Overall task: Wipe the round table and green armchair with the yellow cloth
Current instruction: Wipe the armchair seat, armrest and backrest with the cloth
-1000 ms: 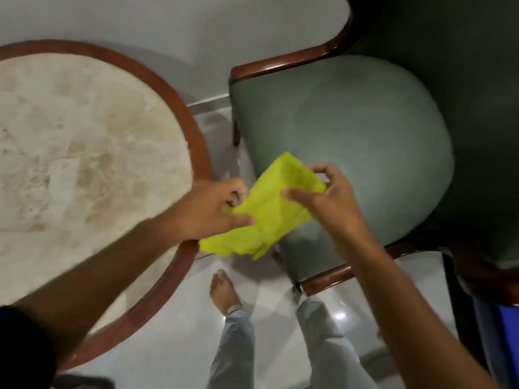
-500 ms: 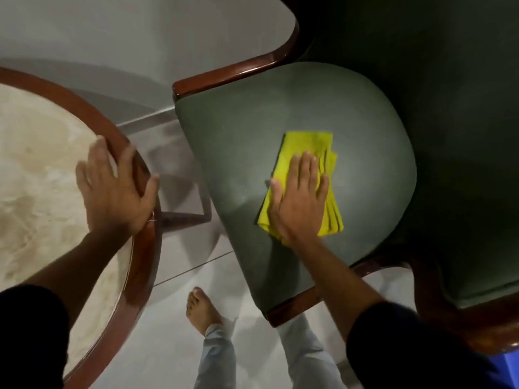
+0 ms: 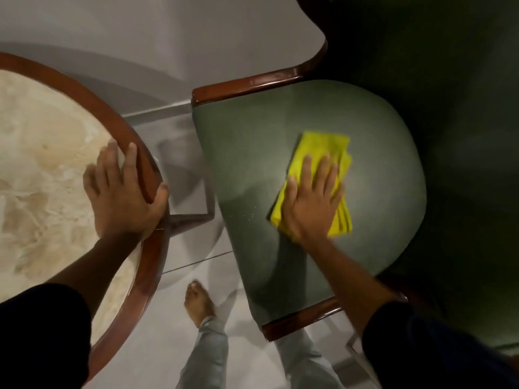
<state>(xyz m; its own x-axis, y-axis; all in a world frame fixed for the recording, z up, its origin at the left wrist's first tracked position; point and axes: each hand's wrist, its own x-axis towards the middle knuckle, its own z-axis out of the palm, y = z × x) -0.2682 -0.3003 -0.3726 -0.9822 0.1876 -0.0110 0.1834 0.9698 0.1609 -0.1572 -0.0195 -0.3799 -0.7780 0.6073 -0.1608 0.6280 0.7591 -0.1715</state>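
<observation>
The folded yellow cloth (image 3: 323, 153) lies flat on the seat of the green armchair (image 3: 252, 153). My right hand (image 3: 313, 200) presses palm-down on the cloth's lower half, fingers spread, covering much of it. The round table (image 3: 42, 169), with a beige marble top and a dark wooden rim, is at the left. My left hand (image 3: 123, 195) rests flat on the table's right edge, its fingers on the marble and its thumb over the wooden rim, holding nothing.
The armchair's wooden arm rails (image 3: 252, 82) run along the seat's far and near sides, and its dark green back (image 3: 449, 108) rises at the right. A grey tiled floor (image 3: 157, 332) lies between table and chair, where my bare foot (image 3: 199, 301) stands.
A second ago both hands held the cloth in the air. My right hand has since laid it on the seat and slid it slightly; my left hand went to the table's rim.
</observation>
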